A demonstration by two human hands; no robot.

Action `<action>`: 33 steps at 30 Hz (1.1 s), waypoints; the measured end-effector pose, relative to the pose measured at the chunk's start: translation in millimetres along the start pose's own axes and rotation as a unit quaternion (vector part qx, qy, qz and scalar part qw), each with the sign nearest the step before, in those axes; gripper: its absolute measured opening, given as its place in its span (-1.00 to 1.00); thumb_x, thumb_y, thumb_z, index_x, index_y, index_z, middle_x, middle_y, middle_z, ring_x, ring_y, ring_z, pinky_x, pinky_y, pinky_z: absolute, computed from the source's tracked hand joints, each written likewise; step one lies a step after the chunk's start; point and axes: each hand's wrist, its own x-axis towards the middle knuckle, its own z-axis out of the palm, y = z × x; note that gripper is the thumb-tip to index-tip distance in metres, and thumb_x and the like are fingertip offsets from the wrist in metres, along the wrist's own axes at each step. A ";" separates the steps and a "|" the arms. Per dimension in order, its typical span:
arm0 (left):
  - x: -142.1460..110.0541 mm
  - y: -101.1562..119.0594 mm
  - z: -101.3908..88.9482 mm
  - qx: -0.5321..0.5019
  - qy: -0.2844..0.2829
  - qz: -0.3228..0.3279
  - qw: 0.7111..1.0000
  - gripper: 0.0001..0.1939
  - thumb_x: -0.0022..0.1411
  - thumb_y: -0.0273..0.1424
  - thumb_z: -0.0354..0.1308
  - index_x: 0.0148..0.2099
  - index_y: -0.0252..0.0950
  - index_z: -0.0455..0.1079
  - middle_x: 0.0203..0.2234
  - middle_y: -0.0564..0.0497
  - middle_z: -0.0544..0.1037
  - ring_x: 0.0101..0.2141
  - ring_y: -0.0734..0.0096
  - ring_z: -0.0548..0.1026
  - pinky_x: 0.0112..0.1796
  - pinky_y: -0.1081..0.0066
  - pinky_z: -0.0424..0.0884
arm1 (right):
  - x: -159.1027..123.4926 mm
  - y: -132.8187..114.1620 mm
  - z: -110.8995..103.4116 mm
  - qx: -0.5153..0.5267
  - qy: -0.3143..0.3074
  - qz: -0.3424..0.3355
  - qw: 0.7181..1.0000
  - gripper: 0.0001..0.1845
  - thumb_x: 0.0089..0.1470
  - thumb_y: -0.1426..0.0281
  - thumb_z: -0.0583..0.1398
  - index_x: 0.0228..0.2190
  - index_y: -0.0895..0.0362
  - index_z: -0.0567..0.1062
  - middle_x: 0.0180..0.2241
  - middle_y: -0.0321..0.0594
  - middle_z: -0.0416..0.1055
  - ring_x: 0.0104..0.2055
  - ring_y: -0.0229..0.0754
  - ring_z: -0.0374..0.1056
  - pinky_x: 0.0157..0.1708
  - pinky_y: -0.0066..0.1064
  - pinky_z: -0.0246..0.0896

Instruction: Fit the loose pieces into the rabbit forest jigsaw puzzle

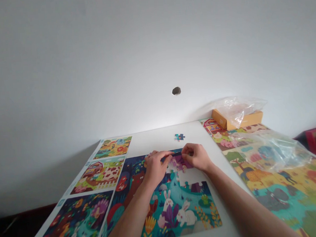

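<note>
One puzzle (177,207), part-built, middle of tabletop (154,138). Left hand (157,163) and right hand (198,156): fingers bent at a dark piece (177,153), puzzle's far edge; gripping or pressing, I cannot tell. Box (251,119), bag (238,107) atop: far right.

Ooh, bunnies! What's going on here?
Somebody has both hands on a rabbit jigsaw puzzle. The left hand and right hand have their fingertips together around a dark bit at its far edge, though how firmly it's held is hard to see. There's a white gap on the right side, and a small loose bit of puzzle lies beyond the hands.
</note>
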 end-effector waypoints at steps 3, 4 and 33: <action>-0.5 3.8 -0.2 -0.006 -0.013 0.010 1.000 -0.85 0.22 -0.39 0.20 -0.18 -0.10 0.57 -0.35 0.03 0.63 -0.26 0.25 0.53 -0.18 0.30 0.37 | -0.1 -0.6 -2.9 0.003 -0.015 -0.025 1.000 -0.75 -0.02 0.34 0.21 -0.24 0.06 0.57 -0.50 -0.34 0.54 -0.50 -0.26 0.34 -0.45 -0.48 0.15; -0.7 5.2 -0.1 -0.008 -0.019 0.014 1.000 -0.85 0.21 -0.39 0.21 -0.19 -0.10 0.57 -0.35 0.03 0.64 -0.26 0.25 0.53 -0.16 0.28 0.36 | 0.0 -0.9 -3.9 -0.003 -0.025 -0.035 0.999 -0.75 -0.01 0.32 0.21 -0.24 0.05 0.58 -0.50 -0.33 0.55 -0.50 -0.25 0.34 -0.45 -0.48 0.15; -1.3 -14.8 -1.6 0.057 0.105 -0.098 0.988 -0.62 0.00 -0.71 -0.03 -0.24 -0.24 0.47 -0.30 -0.01 0.53 -0.26 0.31 0.53 -0.15 0.35 0.42 | 3.2 10.3 -5.6 0.008 0.118 0.008 0.993 -0.67 0.13 0.36 0.01 -0.11 0.07 0.45 -0.40 -0.27 0.43 -0.52 -0.27 0.34 -0.45 -0.47 0.22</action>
